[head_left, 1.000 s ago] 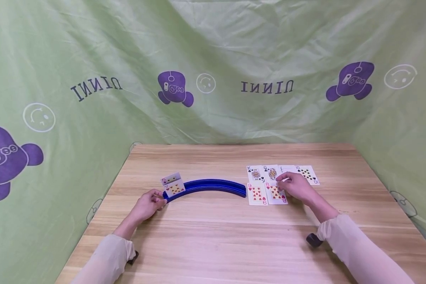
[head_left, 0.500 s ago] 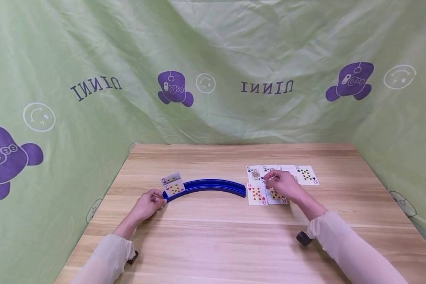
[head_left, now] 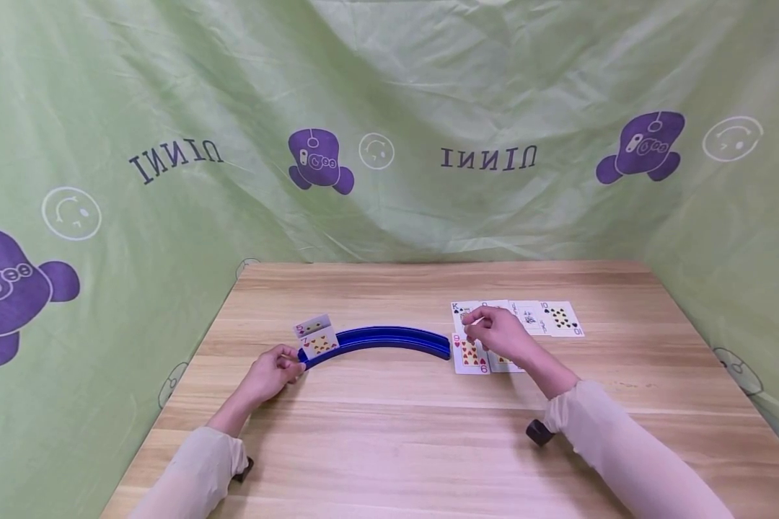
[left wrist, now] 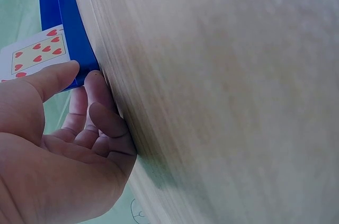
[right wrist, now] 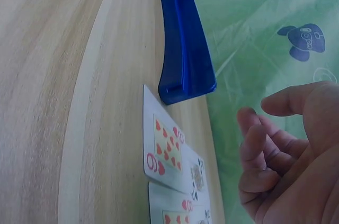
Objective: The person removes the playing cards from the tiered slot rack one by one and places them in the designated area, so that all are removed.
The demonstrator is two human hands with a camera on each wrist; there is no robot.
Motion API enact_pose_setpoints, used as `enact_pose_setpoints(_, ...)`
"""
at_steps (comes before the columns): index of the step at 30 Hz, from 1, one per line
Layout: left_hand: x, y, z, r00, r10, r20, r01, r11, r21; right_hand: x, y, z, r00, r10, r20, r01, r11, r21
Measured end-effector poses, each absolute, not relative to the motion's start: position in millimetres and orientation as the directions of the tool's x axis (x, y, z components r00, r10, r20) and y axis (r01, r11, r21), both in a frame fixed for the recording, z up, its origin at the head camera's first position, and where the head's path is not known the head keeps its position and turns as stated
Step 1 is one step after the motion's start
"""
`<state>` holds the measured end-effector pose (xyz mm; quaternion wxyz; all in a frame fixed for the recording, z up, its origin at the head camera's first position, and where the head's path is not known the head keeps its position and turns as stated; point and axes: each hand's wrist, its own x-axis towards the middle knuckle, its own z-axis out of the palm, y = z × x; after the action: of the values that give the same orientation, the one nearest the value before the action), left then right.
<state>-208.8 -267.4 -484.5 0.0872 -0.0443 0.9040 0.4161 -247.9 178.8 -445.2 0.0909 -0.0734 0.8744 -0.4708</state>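
The nine of hearts (head_left: 470,360) lay on the worktop (head_left: 389,440), below and left of the nearer right grip (head_left: 503,336), long axis front-to-back. That grip stood apart, empty; the left grip (head_left: 273,372) pinched the blue rack (head_left: 389,337).

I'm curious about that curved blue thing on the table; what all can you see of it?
The blue holder is a long, glossy arc, seemingly plastic, with ridges and grooves running lengthwise. It lies on the wooden table, its middle bowed away from the person. The left hand pinches its left end, where a seven of hearts stands tilted in front of a five. Its right end, holding no card, lies close beside the nine of hearts.
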Motion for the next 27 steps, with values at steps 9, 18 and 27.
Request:
enact_pose_setpoints(9, -208.6, -267.7, -484.4, -0.981, -0.008, -0.196, -0.155, 0.649, 0.745, -246.9, 164.3, -440.6, -0.968, -0.243, -0.06, -0.074, 0.509, -0.858)
enact_pose_setpoints(18, -208.1, -267.9, -484.0, -0.98, -0.007, -0.198, -0.155, 0.65, 0.744, -246.9, 149.8, -438.3, -0.964, -0.262, -0.05, -0.09, 0.498, -0.862)
enact_pose_setpoints(27, -208.5, -267.6, -484.1, -0.98, -0.007, -0.2, -0.157, 0.645, 0.748, -247.5, 133.5, -438.1, -0.958, -0.285, -0.028, -0.112, 0.466, -0.878)
